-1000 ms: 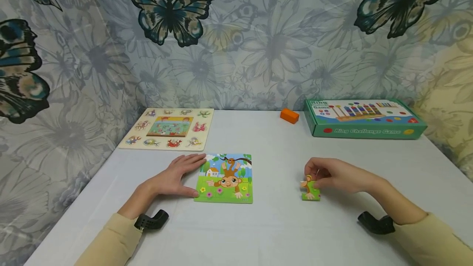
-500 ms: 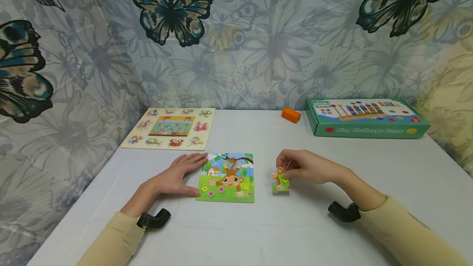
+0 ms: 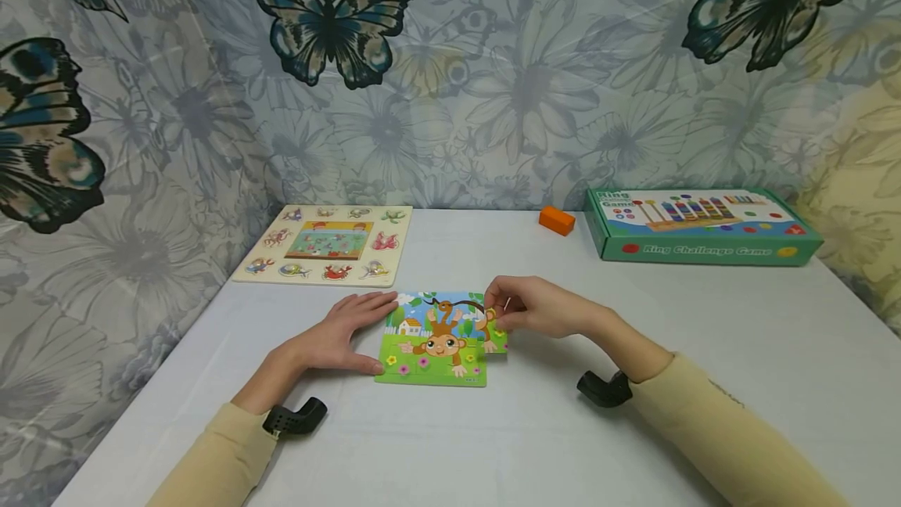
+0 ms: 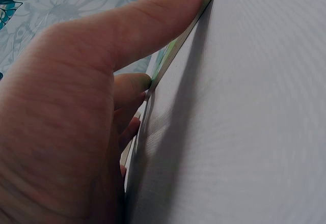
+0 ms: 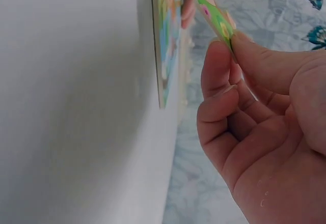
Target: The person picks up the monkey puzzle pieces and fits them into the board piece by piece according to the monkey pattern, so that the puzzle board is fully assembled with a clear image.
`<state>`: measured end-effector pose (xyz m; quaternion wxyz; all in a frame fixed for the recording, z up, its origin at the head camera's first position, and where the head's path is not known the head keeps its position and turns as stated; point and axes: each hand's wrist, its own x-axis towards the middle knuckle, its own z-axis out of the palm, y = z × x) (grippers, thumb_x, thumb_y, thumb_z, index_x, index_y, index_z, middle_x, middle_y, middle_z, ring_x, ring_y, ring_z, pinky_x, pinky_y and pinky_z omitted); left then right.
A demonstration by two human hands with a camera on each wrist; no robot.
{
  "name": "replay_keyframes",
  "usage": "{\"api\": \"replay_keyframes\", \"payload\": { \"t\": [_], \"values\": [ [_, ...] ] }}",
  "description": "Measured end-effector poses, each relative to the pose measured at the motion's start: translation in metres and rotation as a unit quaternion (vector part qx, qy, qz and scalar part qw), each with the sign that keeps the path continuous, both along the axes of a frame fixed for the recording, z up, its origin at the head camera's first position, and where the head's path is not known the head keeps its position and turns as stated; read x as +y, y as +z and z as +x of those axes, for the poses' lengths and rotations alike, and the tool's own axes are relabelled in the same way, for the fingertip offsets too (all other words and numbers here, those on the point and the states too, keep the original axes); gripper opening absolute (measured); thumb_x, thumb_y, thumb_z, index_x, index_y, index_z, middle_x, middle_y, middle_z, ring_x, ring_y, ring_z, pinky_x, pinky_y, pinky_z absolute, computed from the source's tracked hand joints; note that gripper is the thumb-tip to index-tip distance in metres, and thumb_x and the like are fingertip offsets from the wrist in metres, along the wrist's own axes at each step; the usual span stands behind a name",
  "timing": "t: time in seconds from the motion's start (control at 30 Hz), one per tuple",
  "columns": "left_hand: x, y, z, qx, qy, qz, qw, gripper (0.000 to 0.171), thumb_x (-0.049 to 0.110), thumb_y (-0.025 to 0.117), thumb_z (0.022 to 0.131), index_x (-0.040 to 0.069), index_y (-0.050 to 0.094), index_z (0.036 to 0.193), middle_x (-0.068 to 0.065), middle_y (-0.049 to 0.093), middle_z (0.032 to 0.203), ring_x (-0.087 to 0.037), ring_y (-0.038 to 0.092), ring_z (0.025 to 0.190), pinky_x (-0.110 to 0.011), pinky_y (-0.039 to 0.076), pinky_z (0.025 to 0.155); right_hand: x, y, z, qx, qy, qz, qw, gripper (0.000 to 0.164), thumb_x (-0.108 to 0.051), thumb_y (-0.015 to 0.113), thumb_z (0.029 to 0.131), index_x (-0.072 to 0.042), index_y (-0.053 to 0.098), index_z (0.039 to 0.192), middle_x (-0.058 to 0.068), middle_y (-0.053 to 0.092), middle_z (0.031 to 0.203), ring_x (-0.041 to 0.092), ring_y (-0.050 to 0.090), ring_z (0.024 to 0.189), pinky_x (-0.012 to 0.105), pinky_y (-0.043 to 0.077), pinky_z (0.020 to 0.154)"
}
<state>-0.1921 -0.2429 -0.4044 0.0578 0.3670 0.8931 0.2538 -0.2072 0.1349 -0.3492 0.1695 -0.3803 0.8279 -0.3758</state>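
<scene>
head view: the left hand (image 3: pixel 338 335) lies flat on the white table (image 3: pixel 493 444), fingers straight and spread along the left edge of the monkey puzzle board (image 3: pixel 432 341), thumb at the board's near left corner. the right hand (image 3: pixel 538 310) pinches a loose puzzle piece (image 3: pixel 495 333) between thumb and fingertips, holding it over the board's right edge. a wooden sea-animal puzzle (image 3: pixel 327 244) lies at the far left of the table, an orange block (image 3: pixel 557 220) near the back, and a green ring challenge game box (image 3: pixel 700 224) at the far right. butterfly-print cloth hangs behind

left wrist view: the left hand (image 4: pixel 76 112) fills the left side, thumb stretched out with its tip touching the thin edge of the monkey puzzle board (image 4: pixel 175 51); the other fingers rest straight beside that edge

right wrist view: the right hand (image 5: pixel 265 127) grips the puzzle piece (image 5: pixel 216 18) between thumb and fingertips, tilted, just beside the monkey puzzle board (image 5: pixel 165 35); whether the piece touches the board cannot be told
</scene>
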Motion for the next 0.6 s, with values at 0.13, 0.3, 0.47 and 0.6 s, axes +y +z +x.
{"api": "replay_keyframes", "payload": {
  "t": [0.13,0.3,0.47,0.6],
  "values": [
    [0.0,-0.001,-0.001,0.003,-0.001,0.0,1.0,0.1,0.049,0.081,0.078,0.005,0.037,0.157,-0.01,0.03,0.163,-0.036,0.021,0.149,-0.062,0.006,0.116,-0.012,-0.003,-0.002,-0.01,0.007,0.0,1.0,0.016,-0.004,0.067,0.096,-0.007,0.06,0.11,0.002,0.061,0.094,0.018,0.061,0.082,0.031,0.054,0.072],
    [0.001,0.0,-0.002,0.0,-0.005,0.004,1.0,0.1,0.049,0.081,0.078,0.005,0.038,0.156,-0.011,0.03,0.163,-0.037,0.02,0.15,-0.062,0.005,0.116,-0.023,-0.009,-0.003,-0.011,0.012,0.009,1.0,0.017,-0.004,0.068,0.095,-0.006,0.06,0.109,0.0,0.061,0.091,0.015,0.059,0.08,0.029,0.053,0.071],
    [0.001,0.002,-0.003,0.001,-0.004,0.002,1.0,0.1,0.048,0.082,0.077,0.005,0.038,0.156,-0.01,0.03,0.163,-0.037,0.019,0.15,-0.061,0.005,0.117,-0.032,-0.011,0.0,-0.01,0.011,0.017,1.0,0.016,-0.004,0.069,0.095,-0.008,0.06,0.108,0.0,0.059,0.087,0.015,0.057,0.078,0.028,0.049,0.071],
    [0.001,0.002,-0.003,0.004,-0.004,-0.001,1.0,0.1,0.047,0.082,0.077,0.005,0.038,0.156,-0.01,0.029,0.163,-0.037,0.02,0.15,-0.061,0.005,0.117,-0.037,-0.014,0.002,-0.003,0.017,0.022,1.0,0.016,-0.006,0.071,0.094,-0.009,0.06,0.105,-0.002,0.058,0.085,0.012,0.057,0.076,0.027,0.048,0.072]
  ]
}}
